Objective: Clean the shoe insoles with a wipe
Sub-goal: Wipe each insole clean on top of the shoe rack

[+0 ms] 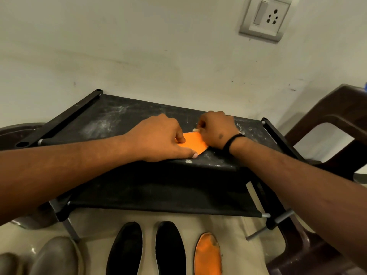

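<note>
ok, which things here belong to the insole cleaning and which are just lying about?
In the job:
orange insole on the rack
wipe
left hand
right hand
floor insoles: two black, one orange

Lying about:
grey shoes
brown plastic chair
wall socket

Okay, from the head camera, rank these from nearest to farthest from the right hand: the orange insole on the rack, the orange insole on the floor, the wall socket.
From the right hand:
1. Orange insole on the rack, touching it, between both hands.
2. Wall socket, above on the wall, to the right.
3. Orange insole on the floor, below the rack, beside two black insoles.
</note>
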The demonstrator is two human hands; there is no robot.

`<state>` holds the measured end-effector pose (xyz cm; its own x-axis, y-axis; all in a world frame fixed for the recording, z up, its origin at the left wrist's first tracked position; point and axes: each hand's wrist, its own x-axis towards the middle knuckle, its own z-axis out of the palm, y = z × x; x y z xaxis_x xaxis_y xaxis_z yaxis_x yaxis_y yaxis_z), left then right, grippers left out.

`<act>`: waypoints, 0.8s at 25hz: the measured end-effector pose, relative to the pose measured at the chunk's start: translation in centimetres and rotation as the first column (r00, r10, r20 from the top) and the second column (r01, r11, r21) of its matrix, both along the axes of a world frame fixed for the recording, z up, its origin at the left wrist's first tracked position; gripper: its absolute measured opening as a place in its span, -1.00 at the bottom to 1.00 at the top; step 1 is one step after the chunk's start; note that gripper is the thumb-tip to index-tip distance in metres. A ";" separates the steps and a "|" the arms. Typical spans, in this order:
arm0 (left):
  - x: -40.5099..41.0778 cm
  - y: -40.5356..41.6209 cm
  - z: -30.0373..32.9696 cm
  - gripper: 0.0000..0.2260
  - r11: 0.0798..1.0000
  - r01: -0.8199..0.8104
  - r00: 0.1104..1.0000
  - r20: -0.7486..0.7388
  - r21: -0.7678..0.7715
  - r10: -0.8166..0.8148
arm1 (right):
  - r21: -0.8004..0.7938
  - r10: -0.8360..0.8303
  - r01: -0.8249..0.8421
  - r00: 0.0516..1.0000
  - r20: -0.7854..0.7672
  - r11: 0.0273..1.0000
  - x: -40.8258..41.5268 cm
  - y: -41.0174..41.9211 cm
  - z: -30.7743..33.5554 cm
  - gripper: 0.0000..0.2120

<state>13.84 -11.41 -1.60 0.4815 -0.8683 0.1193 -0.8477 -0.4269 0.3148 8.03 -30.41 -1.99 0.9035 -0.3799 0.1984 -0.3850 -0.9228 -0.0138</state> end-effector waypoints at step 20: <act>0.0 0.1 0.0 -0.28 1.000 -0.023 0.998 0.053 0.013 0.022 | 0.279 0.260 -0.269 0.963 0.068 0.922 -1.2 2.0 0.2 -0.87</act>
<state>13.84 -11.33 -1.59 0.4940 -0.8591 0.1339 -0.8534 -0.4496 0.2638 6.78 -28.43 -1.82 0.9743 -0.1720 0.1452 -0.1229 -0.9469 -0.2971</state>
